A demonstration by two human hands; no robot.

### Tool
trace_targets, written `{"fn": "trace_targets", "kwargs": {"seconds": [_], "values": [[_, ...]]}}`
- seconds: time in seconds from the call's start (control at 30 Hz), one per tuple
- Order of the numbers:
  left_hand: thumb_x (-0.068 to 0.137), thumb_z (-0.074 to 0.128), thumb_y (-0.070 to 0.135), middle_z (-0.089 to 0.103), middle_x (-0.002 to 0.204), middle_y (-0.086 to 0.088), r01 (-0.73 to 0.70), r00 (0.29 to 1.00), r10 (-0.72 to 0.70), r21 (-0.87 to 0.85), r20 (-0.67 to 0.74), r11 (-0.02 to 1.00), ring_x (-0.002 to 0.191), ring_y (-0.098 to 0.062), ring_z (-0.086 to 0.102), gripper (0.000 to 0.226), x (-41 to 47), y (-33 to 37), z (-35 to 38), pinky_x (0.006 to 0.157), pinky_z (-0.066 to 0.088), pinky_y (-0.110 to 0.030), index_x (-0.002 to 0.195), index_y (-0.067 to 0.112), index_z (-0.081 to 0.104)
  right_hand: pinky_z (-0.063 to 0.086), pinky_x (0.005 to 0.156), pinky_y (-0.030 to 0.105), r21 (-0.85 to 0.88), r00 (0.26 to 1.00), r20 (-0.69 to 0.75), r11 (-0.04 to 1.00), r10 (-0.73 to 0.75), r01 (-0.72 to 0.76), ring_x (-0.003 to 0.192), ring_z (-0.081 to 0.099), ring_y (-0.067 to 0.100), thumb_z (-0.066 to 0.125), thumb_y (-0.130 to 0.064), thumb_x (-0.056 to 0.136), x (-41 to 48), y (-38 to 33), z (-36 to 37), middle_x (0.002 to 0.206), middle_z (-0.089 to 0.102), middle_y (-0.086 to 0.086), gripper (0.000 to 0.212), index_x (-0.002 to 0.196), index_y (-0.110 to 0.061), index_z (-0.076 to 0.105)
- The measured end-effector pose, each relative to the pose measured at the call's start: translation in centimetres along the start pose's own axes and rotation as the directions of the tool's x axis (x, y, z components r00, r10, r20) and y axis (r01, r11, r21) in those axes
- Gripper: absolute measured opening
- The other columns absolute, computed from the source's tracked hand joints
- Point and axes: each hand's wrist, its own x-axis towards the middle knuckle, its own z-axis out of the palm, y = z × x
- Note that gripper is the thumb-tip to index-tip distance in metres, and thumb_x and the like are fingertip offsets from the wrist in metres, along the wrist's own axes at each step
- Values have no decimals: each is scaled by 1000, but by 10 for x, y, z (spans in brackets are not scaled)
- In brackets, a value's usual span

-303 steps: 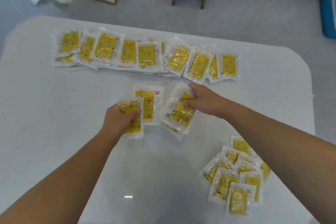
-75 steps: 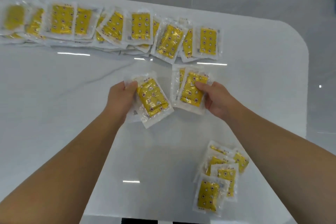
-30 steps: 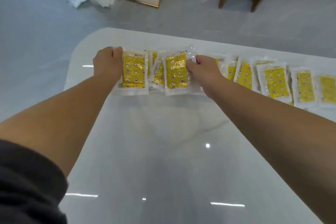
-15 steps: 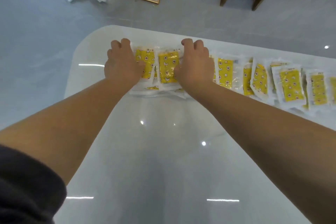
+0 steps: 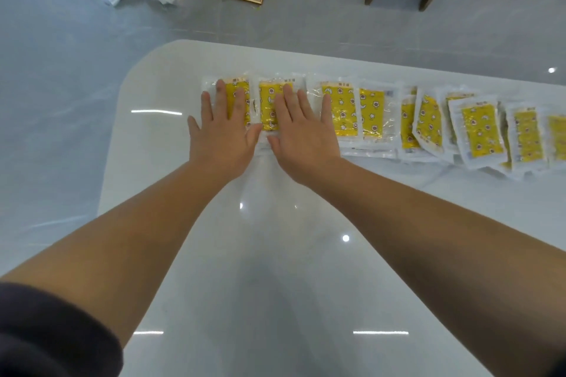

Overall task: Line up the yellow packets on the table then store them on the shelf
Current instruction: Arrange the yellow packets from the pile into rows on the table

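My left hand [image 5: 221,135] and right hand [image 5: 303,135] lie flat, fingers spread, pressing the 2 leftmost yellow packets [image 5: 343,110] in the row across the white table [image 5: 275,254].

Nothing here reads clearly. The yellow packets [image 5: 338,113] at the left end of the row, mid-frame, carry a short line of small dark characters along their top edge, too blurred to make out.
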Motion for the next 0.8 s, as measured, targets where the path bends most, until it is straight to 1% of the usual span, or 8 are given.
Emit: {"fn": "trace_targets", "kwargs": {"seconds": [0.07, 0.2, 0.27, 0.33, 0.47, 0.57, 0.7, 0.8], "values": [[99, 31, 48, -5, 161, -10, -24, 998, 23, -19, -64, 1000, 148, -33, -1, 68, -15, 12, -6, 116, 17, -54, 154, 18, 4, -6, 117, 56, 69, 998, -62, 998, -3, 7, 149, -7, 27, 26, -43, 102, -20, 8, -1, 162, -10, 6, 67, 154, -13, -3], [96, 47, 34, 16, 159, -13, -185, 977, 164, -158, -139, 970, 147, -32, 14, 63, -59, 54, -11, 115, 25, -47, 151, 12, 24, 0, 118, 57, 188, 989, -147, 982, 28, 0, 149, -9, 29, 38, -35, 100, -77, 38, 12, 162, -11, 5, 66, 155, -19, 5], [93, 52, 28, 27, 155, -11, -240, 967, 219, -183, -130, 953, 143, -29, 24, 57, -88, 82, -4, 111, 32, -45, 145, 12, 35, 4, 117, 59, 213, 991, -122, 976, 61, -34, 149, -9, 30, 41, -34, 99, -110, 58, 21, 162, -13, 5, 68, 155, -21, 6], [92, 54, 26, 30, 152, -8, -259, 966, 249, -182, -74, 949, 141, -25, 27, 54, -120, 112, 11, 106, 36, -43, 142, 13, 39, 7, 116, 61, 224, 996, -21, 971, 84, -77, 148, -13, 31, 39, -34, 99, -146, 80, 34, 160, -21, 5, 68, 155, -25, 1], [94, 50, 35, 17, 156, -3, -245, 950, 257, -86, 177, 966, 144, -21, 16, 59, -186, 171, 60, 107, 33, -36, 147, 23, 28, 15, 115, 59, 202, 972, 220, 971, 80, -126, 146, -21, 30, 39, -37, 100, -227, 133, 78, 154, -36, 1, 73, 152, -33, -13], [92, 53, 41, 0, 160, -4, -185, 923, 175, -5, 344, 983, 147, -25, 4, 70, -221, 218, 105, 112, 30, -41, 150, 28, 16, 18, 115, 59, 181, 940, 333, 972, 82, -148, 145, -24, 31, 45, -35, 99, -285, 192, 109, 147, -45, -2, 78, 151, -37, -14], [90, 57, 45, -18, 158, -7, -190, 924, 124, 154, 362, 970, 147, -32, -4, 85, -237, 271, 131, 110, 31, -50, 151, 35, 0, 23, 112, 59, 84, 934, 351, 991, 72, -108, 145, -22, 36, 56, -37, 95, -323, 269, 123, 151, -41, 1, 91, 149, -40, -17], [91, 58, 38, -22, 158, -6, -148, 902, 83, 123, 424, 981, 147, -33, -8, 87, -238, 304, 137, 108, 32, -54, 150, 39, -5, 32, 110, 54, 116, 917, 398, 990, 32, -85, 145, -18, 39, 64, -32, 90, -326, 301, 127, 153, -37, 0, 97, 151, -40, -11]]}}
